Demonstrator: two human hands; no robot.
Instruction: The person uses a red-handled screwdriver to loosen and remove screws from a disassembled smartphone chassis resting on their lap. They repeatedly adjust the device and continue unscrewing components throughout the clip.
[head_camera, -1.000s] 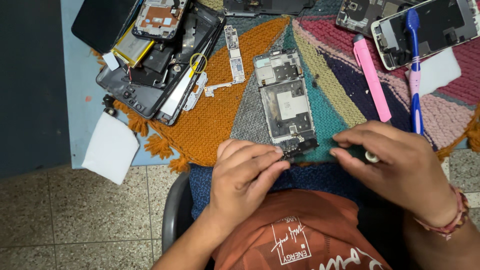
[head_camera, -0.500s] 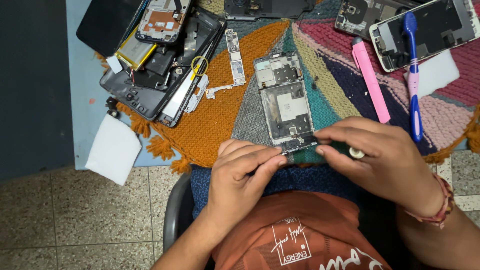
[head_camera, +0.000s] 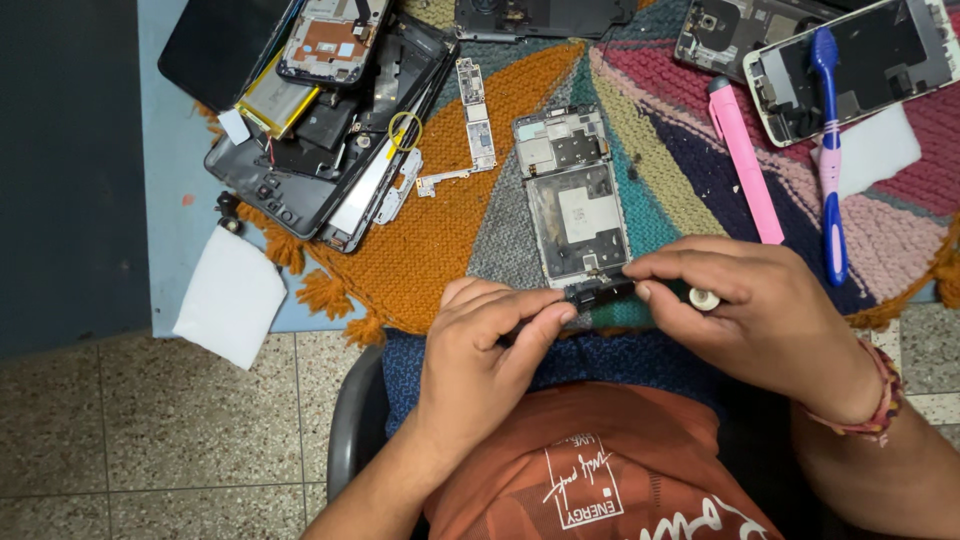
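A makeshift phone-repair spot: opened phone frames (head_camera: 578, 195), loose circuit boards (head_camera: 476, 115), a battery (head_camera: 268, 103) and a cleaning toothbrush (head_camera: 829, 150) crowd a woven mat (head_camera: 450, 230) on the tabletop (head_camera: 175, 230).

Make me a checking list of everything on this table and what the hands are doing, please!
Surface: blue table under a colourful knitted mat with orange fringe.
Job's things: small black part pinched between both hands at the bottom end of an opened phone frame.
Clutter: pile of phone parts, narrow circuit board, pink pen, blue toothbrush across another opened phone, white cloth.
Grippers: left hand and right hand both grip the black part; a small white object sits under the right hand.
Cables: nothing seen.
Surroundings: speckled tiled floor.
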